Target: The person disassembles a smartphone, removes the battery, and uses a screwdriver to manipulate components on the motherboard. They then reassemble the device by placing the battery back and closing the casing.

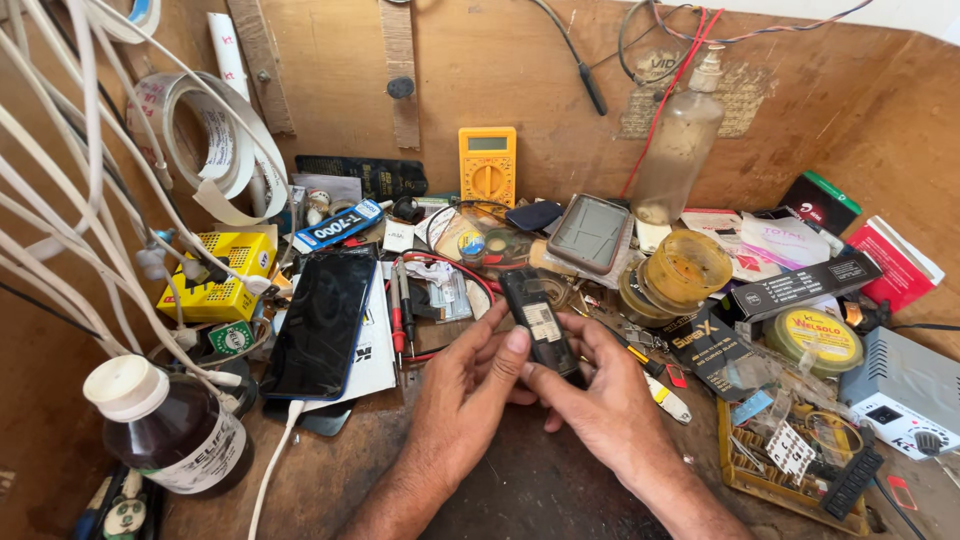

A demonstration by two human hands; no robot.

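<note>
A small black mobile phone (533,318) with its back open is held over the cluttered wooden bench, tilted away from me. My left hand (462,395) grips its near left side, the thumb pressing on the pale label inside the back. From the right, my right hand (600,395) holds the lower end, fingers wrapped under the phone. Just left of my hands lies a large dark smartphone (322,322), face up on white papers, with a white cable plugged into its near end.
A yellow multimeter (487,165) leans on the back wall beside a clear bottle (680,145). A dark brown bottle (170,425) stands front left under white cables (90,240). Red and black probes (400,310), tape rolls, jars, boxes and a yellow parts tray (790,465) crowd the bench.
</note>
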